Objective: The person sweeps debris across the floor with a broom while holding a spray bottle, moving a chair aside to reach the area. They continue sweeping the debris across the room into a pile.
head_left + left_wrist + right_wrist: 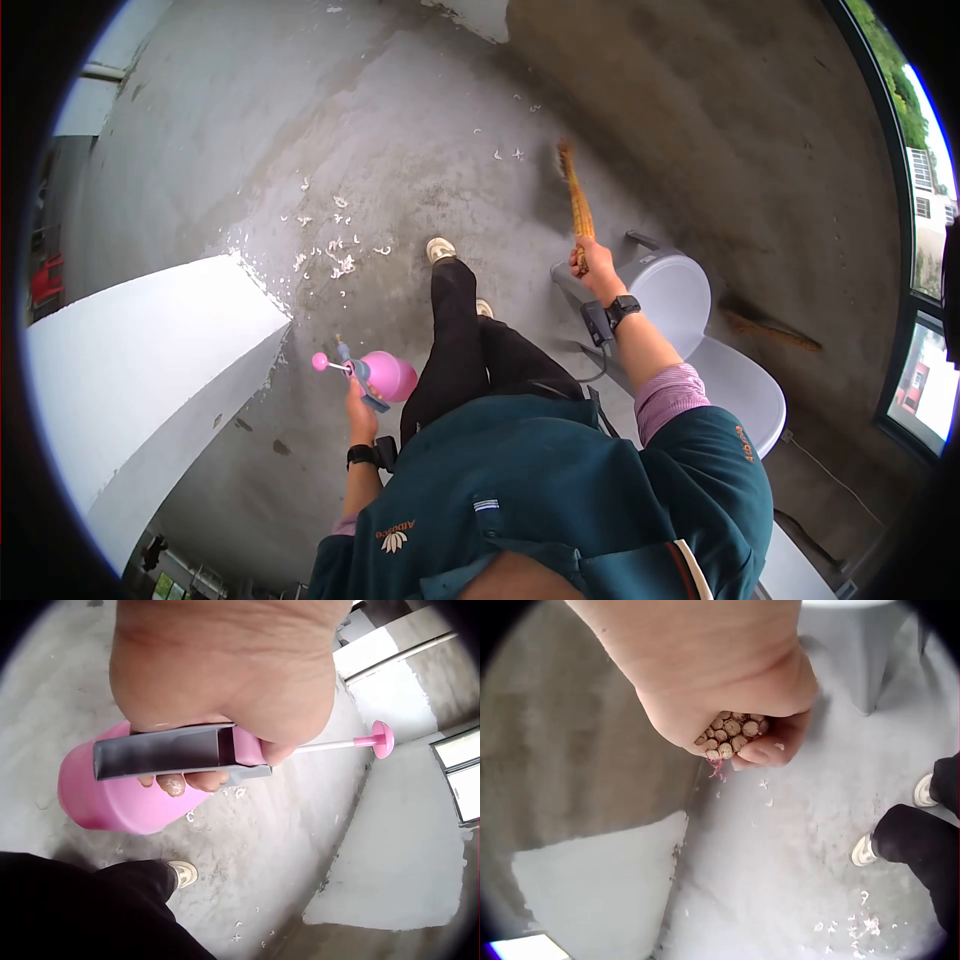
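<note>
My left hand [361, 412] grips a pink pump spray bottle [392, 377] by its grey handle, low beside my left leg. The left wrist view shows the bottle's pink body [112, 795], the grey trigger handle [161, 752] and a white pump rod with a pink knob [383, 739]. My right hand [597, 268] holds a short whisk broom [580, 205] of bundled stalks, its far end slightly blurred and close to the wall. In the right wrist view, the cut stalk ends [733, 729] poke out of my fist, with red string at the edge.
White curled scraps [343, 265] lie scattered on the grey concrete floor [390, 130]. At my right stands a grey plastic chair [740, 390]. A low white-painted wall [160, 330] juts in at the left. A brownish stick-like thing [772, 331] lies beyond the chair. Windows line the right side.
</note>
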Available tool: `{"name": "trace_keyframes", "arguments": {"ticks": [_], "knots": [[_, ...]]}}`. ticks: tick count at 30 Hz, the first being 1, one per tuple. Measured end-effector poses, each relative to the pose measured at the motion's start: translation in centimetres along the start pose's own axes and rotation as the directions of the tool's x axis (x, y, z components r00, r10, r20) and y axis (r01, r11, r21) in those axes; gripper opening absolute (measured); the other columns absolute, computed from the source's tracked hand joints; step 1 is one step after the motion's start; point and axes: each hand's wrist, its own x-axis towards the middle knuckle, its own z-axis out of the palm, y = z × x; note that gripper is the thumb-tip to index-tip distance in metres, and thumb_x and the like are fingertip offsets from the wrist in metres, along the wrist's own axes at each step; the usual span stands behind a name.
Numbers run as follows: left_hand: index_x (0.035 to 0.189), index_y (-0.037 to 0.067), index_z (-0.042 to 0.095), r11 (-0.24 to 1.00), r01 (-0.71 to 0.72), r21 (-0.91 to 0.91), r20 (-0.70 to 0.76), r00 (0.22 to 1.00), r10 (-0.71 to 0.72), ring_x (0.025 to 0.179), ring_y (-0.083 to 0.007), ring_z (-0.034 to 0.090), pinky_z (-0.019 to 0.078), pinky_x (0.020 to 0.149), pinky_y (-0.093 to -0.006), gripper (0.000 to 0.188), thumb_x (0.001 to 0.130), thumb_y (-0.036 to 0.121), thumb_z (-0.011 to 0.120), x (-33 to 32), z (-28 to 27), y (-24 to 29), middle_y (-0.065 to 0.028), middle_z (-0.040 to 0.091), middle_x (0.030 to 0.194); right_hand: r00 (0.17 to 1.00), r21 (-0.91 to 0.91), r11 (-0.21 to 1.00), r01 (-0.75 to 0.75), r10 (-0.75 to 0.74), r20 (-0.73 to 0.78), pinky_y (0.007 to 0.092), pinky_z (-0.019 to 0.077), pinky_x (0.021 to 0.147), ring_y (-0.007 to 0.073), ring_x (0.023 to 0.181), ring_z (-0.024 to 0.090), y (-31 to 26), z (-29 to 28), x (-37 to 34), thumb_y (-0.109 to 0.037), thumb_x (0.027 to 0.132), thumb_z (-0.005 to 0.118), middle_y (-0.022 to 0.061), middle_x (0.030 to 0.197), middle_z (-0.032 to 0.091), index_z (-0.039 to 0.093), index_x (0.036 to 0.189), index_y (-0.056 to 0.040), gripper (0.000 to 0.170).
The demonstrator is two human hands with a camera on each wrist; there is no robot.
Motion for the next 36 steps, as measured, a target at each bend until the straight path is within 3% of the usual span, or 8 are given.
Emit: {"name": "trace_keyframes", "arguments": {"ticks": [4,6,12,15,20,25,30,36], "knots": [[0.082,0.007,0.047,0.997,-0.041,0.066,0.058,0.998,0.037,0.061,-0.0119,0.045,0.0392,0.057,-0.0264,0.032,0.089,0.038,0.043,2.3,0.2,-1.2,-0.0006,0.045,0.068,0.998,0.191,0.979,-0.065,0.068,-0.010,0.0221,0.0337,0.037,0.0117,0.050,0.045,-1.7,-4.6,7.0,-0.012,0.078,0.055,0.0025,0.063,0.044,0.043,0.077,-0.0075,0.012],[0.082,0.007,0.047,0.999,0.034,0.026,-0.002,0.999,-0.034,0.061,-0.0117,0.045,0.0391,0.057,-0.0260,0.032,0.089,0.038,0.043,6.6,4.2,5.4,-0.0006,0.046,0.068,0.986,0.099,0.986,-0.131,0.139,-0.089,0.0234,0.0338,0.037,0.0128,0.050,0.044,-8.8,3.2,10.1,-0.009,0.077,0.054,0.0045,0.065,0.044,0.042,0.080,-0.0053,0.014],[0.084,0.006,0.048,0.998,0.061,0.004,-0.063,0.996,-0.060,0.061,-0.0110,0.045,0.0389,0.058,-0.0253,0.032,0.089,0.037,0.043,11.1,6.6,8.7,-0.0003,0.046,0.068,0.957,-0.121,0.950,-0.288,0.281,-0.071,0.0255,0.0349,0.036,0.0156,0.047,0.045,-3.6,16.6,13.6,-0.007,0.077,0.053,0.0049,0.058,0.044,0.040,0.075,-0.0074,0.013],[0.084,0.006,0.049,0.999,0.052,-0.004,-0.066,0.996,-0.052,0.061,-0.0111,0.046,0.0393,0.058,-0.0253,0.032,0.089,0.037,0.044,13.5,8.0,9.9,-0.0005,0.047,0.068,0.966,-0.384,0.909,-0.164,0.228,0.126,0.0310,0.0393,0.035,0.0180,0.043,0.048,2.9,24.7,12.1,-0.009,0.076,0.055,0.0064,0.060,0.048,0.044,0.079,-0.0044,0.013],[0.083,0.005,0.051,0.998,0.062,0.001,-0.098,0.993,-0.062,0.061,-0.0118,0.049,0.0409,0.058,-0.0253,0.032,0.088,0.036,0.045,17.1,9.4,11.3,-0.0017,0.050,0.069,0.832,-0.484,0.829,-0.280,0.461,0.309,0.0256,0.0361,0.034,0.0133,0.046,0.047,1.8,33.4,9.3,-0.010,0.077,0.056,0.0062,0.062,0.050,0.047,0.081,-0.0015,0.013],[0.081,0.003,0.052,0.999,0.020,0.038,-0.095,0.995,-0.017,0.060,-0.0122,0.049,0.0412,0.057,-0.0255,0.034,0.088,0.036,0.045,16.9,9.5,11.8,-0.0026,0.051,0.068,0.811,-0.445,0.873,-0.200,0.402,0.425,0.0234,0.0329,0.035,0.0119,0.047,0.046,-3.6,30.5,8.2,-0.010,0.076,0.057,0.0059,0.064,0.049,0.048,0.080,-0.0010,0.013],[0.079,0.004,0.053,0.982,0.051,0.183,-0.131,0.991,-0.027,0.059,-0.0118,0.049,0.0400,0.056,-0.0253,0.036,0.088,0.038,0.045,21.0,14.4,15.1,-0.0021,0.051,0.066,0.946,-0.452,0.890,-0.063,0.198,0.257,0.0243,0.0323,0.034,0.0138,0.046,0.047,-12.3,30.5,12.4,-0.009,0.074,0.057,0.0061,0.062,0.048,0.047,0.079,-0.0010,0.014],[0.078,0.005,0.052,0.973,0.032,0.228,-0.151,0.988,0.003,0.058,-0.0109,0.048,0.0388,0.055,-0.0246,0.036,0.088,0.039,0.044,21.4,16.3,15.2,-0.0016,0.051,0.066,0.985,-0.242,0.962,-0.124,0.148,0.085,0.0226,0.0341,0.037,0.0128,0.048,0.046,-20.4,27.1,20.7,-0.009,0.077,0.054,0.0041,0.062,0.046,0.045,0.078,-0.0048,0.010]]}}
